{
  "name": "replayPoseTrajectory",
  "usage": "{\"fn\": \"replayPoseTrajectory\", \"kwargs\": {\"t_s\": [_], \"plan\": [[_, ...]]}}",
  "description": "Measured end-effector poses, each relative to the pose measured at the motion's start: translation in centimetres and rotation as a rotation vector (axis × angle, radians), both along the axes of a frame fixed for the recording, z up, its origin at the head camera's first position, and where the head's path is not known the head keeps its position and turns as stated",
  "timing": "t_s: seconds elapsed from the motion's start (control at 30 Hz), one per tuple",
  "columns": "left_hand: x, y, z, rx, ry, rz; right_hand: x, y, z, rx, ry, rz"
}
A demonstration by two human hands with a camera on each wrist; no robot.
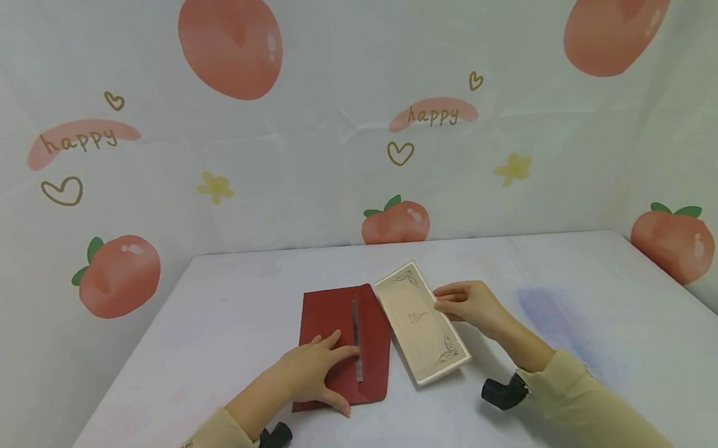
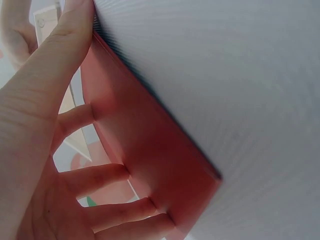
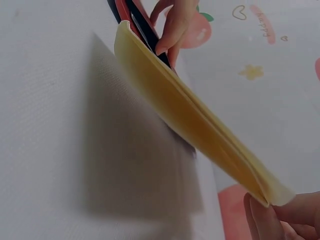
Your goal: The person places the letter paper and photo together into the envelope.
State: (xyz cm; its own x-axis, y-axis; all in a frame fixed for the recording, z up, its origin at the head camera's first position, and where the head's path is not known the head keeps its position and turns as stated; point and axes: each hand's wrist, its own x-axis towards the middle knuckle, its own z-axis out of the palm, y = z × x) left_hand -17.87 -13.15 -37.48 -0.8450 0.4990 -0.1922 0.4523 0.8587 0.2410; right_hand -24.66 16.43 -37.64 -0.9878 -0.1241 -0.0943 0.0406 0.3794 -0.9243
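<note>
1. The red envelope [image 1: 338, 345] lies flat near the middle of the white table [image 1: 604, 344], its open flap pointing to 3 o'clock.
2. The left hand [image 1: 315, 372] rests on the envelope from 7 o'clock, fingers spread and fairly straight, pressing it down; the thumb lies at the lower edge. It curls round nothing.
3. The left wrist view shows those fingers [image 2: 100, 177] flat against the red envelope [image 2: 150, 150], thumb along its edge.
4. A cream card [image 1: 420, 322] with ornate printed corners sits just at 3 o'clock of the envelope, its long side running from 11 to 5 o'clock and its left edge meeting the flap.
5. The right hand [image 1: 471, 307] pinches the card's right edge, at 3 o'clock of the card, between thumb and fingers.
6. In the right wrist view the cream card [image 3: 200, 125] is lifted off the table on the held side, its far end down by the envelope; fingertips [image 3: 265, 217] grip its near corner.
7. Peach-patterned backdrop [image 1: 348, 109] rises at 12 o'clock behind the table.
</note>
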Motion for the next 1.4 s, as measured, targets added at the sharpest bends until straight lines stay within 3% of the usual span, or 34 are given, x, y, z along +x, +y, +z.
{"fn": "replayPoseTrajectory", "kwargs": {"t_s": [0.93,1.4], "plan": [[0.1,0.3,0.2,-0.035,-0.003,0.021,-0.3,-2.4,-0.3,-0.038,-0.019,-0.006],[0.0,0.3,0.1,-0.034,0.001,0.023,-0.5,-3.4,-0.7,-0.005,0.001,-0.003]]}}
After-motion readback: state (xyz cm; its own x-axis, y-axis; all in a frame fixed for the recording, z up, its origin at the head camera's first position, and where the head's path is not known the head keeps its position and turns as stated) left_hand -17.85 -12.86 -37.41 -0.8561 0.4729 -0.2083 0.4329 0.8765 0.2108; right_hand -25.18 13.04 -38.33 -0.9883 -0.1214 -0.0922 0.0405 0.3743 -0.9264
